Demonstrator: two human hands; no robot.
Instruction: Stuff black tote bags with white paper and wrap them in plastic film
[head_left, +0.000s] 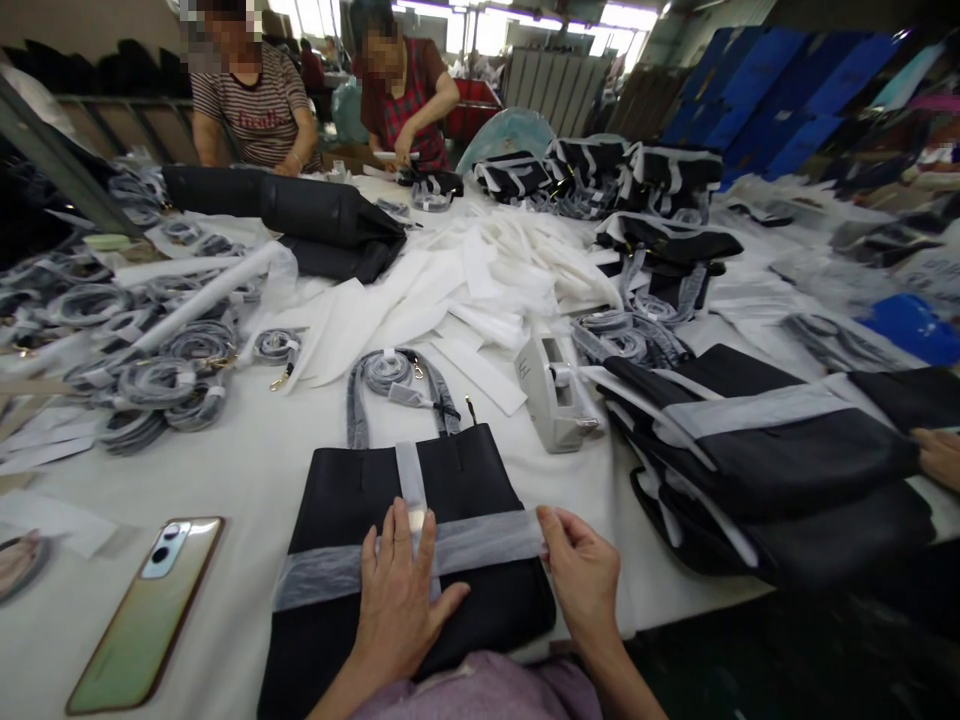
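Note:
In front of me a black handbag lies flat on the white-covered table, its wrapped handles stretching away from me. A translucent wrapping strip runs across the bag, and another strip crosses it lengthwise. My left hand lies spread and flat on the bag where the strips cross. At the bag's right side my right hand pinches the end of the crosswise strip between thumb and fingers. A coiled, wrapped strap with a gold clasp rests between the handles.
A tape dispenser stands beyond the bag's right corner. Stacked black bags lie at right, where another person's hand shows. A phone lies at left, below coiled straps. White sheets cover the middle; two people work opposite.

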